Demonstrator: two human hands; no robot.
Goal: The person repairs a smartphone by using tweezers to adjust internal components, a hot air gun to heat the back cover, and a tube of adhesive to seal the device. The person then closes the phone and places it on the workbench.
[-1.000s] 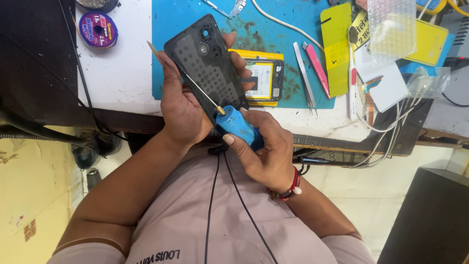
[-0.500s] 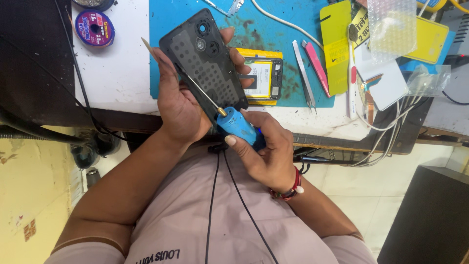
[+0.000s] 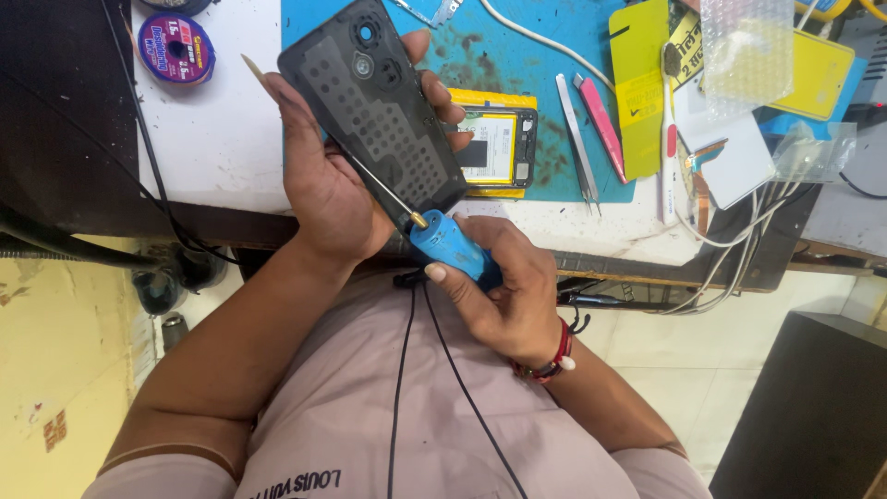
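Holding a black perforated phone back panel [image 3: 383, 120] above the near edge of the counter [image 3: 222, 139], the person's left hand [image 3: 328, 189] has its grip closed around the panel's sides, camera holes pointing toward the far edge. The right hand [image 3: 504, 291] has its grip wrapped tight on a blue-handled precision screwdriver [image 3: 448, 245], whose thin metal shaft lies slanted across the panel's lower half. Just beyond the panel, on the blue work mat [image 3: 517, 55], lie an opened phone with a yellow-framed battery [image 3: 494, 148], metal tweezers [image 3: 577, 139] and a pink pry tool [image 3: 602, 125], while a purple spool [image 3: 176, 46] sits near the far left corner.
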